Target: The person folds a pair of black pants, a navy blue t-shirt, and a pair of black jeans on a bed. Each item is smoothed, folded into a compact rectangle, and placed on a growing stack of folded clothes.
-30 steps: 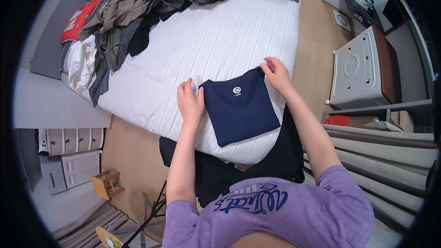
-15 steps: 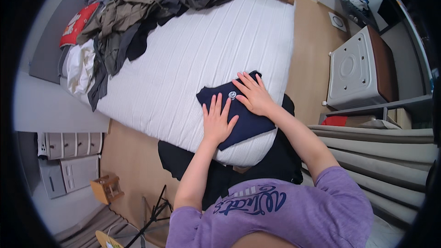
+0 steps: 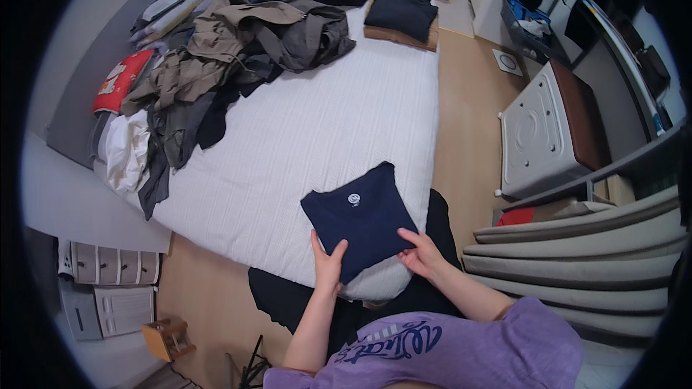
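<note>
A folded navy shirt (image 3: 371,216) is at the near end of the white-covered bed (image 3: 310,130), its neckline facing away from the person. The left hand (image 3: 328,265) holds its near left side, thumb on top; the right hand (image 3: 422,253) grips the near right corner, thumb on top and fingers curled beneath. Whether the near edge is lifted, I cannot tell. Heaped clothes (image 3: 216,43) lie at the far left, well apart from a folded stack (image 3: 400,18).

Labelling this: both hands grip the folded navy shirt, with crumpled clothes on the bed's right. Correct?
Wrong side: the head view shows crumpled clothes on the bed, at left. The left hand and right hand grip the folded navy shirt.
</note>
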The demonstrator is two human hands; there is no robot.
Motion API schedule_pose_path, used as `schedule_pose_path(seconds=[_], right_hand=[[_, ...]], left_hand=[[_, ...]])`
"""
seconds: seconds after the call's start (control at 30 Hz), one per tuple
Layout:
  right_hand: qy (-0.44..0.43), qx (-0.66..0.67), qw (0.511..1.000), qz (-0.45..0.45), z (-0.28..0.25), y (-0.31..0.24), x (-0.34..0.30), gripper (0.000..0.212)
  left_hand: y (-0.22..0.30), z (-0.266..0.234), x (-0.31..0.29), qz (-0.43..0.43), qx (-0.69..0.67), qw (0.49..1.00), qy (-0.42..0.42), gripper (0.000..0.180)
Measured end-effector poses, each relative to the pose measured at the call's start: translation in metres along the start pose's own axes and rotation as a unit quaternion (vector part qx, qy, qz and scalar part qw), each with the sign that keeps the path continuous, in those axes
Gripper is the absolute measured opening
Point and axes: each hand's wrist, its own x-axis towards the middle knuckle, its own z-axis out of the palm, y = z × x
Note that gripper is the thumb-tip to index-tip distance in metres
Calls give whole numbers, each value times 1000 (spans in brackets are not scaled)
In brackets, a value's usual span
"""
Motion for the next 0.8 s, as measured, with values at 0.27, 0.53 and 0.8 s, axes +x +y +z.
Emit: schedule_pose_path(seconds=[0.27, 0.53, 0.8], right_hand=[[-29, 155, 974, 160, 42, -11, -36, 63], [-91, 152, 984, 11, 95, -107, -18, 46], [-90, 130, 977, -146, 161, -280, 69, 41]], left_hand=[[52, 17, -20, 9, 54, 985, -166, 42], [109, -55, 106, 165, 292, 941, 33, 53], [33, -103, 193, 123, 649, 692, 292, 65]])
